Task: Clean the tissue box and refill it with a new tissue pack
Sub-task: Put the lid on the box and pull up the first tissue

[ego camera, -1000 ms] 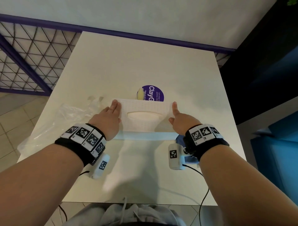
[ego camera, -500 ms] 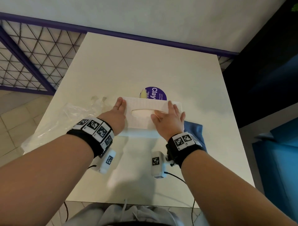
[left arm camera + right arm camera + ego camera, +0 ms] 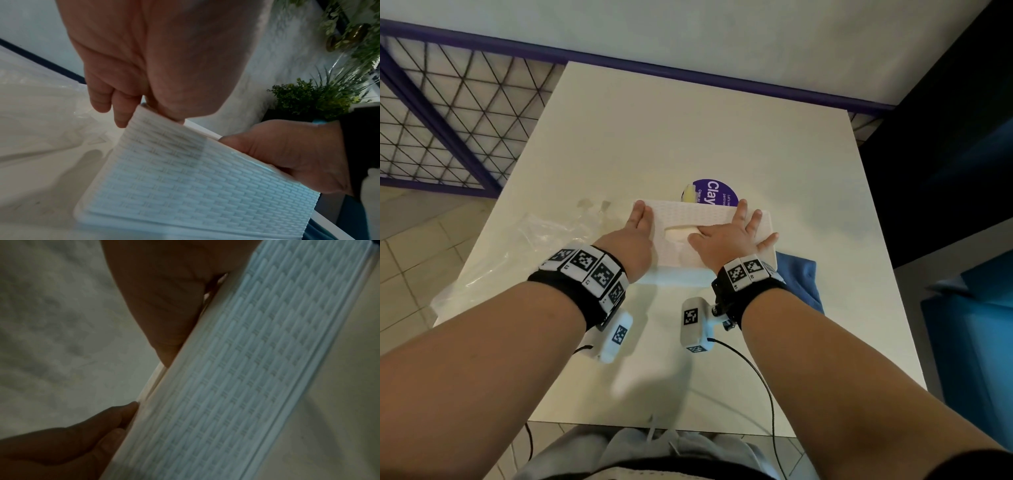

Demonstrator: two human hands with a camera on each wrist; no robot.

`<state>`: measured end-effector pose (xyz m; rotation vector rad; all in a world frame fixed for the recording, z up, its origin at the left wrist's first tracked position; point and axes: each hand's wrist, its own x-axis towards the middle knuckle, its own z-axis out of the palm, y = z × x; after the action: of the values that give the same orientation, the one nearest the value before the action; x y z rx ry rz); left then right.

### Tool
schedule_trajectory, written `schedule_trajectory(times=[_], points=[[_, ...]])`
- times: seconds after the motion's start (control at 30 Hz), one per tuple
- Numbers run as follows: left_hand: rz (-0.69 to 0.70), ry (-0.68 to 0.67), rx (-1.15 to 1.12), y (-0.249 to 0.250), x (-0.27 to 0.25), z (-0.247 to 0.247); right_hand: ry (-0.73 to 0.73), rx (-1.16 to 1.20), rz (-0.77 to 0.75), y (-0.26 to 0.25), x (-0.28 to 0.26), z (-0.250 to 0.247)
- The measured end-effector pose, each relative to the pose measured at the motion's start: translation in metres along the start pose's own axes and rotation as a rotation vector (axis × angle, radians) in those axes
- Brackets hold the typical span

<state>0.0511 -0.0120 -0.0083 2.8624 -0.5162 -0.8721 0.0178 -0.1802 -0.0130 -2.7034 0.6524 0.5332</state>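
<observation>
Right hand (image 3: 729,240) lies flat, fingers (image 3: 740,214) spread, on top of a white woven-pattern tissue box (image 3: 688,219). Left hand (image 3: 635,240) presses straight fingers against the box's left end. The box sits mid-counter (image 3: 688,120), between clear plastic wrap (image 3: 517,253) and a blue cloth (image 3: 799,277).

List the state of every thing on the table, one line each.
tissue box: lid on, tissue showing in the slot, flat on the table.
left hand: flat against the box's left end.
right hand: spread flat on the lid.
plastic wrapper: empty, crumpled, left of the box.
blue cloth: lying right of the box.
</observation>
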Motion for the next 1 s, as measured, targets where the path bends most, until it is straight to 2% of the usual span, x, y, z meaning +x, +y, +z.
schedule_trajectory(times=[0.3,0.6,0.67,0.73,0.83,0.9,1.0], points=[[0.034,-0.014,0.255,0.008,-0.007,-0.004,0.031,0.155,-0.061,0.007,-0.004,-0.006],[0.007,0.014,0.006,0.008,-0.011,-0.005,0.057,0.429,-0.002,0.006,0.001,-0.02],[0.017,0.069,-0.046,0.001,-0.009,0.0,0.087,0.52,-0.012,0.01,-0.002,-0.027],[0.029,0.243,-0.041,-0.006,-0.015,0.007,0.126,0.573,-0.025,0.022,-0.008,-0.037],[0.048,0.437,-0.024,-0.01,-0.034,0.014,0.059,0.268,-0.057,0.048,-0.02,-0.037],[0.066,0.427,-0.017,-0.01,-0.041,0.022,-0.039,0.093,-0.057,0.062,-0.025,-0.026],[0.066,0.369,-0.074,-0.009,-0.032,0.024,-0.088,0.084,-0.044,0.064,-0.025,-0.019]])
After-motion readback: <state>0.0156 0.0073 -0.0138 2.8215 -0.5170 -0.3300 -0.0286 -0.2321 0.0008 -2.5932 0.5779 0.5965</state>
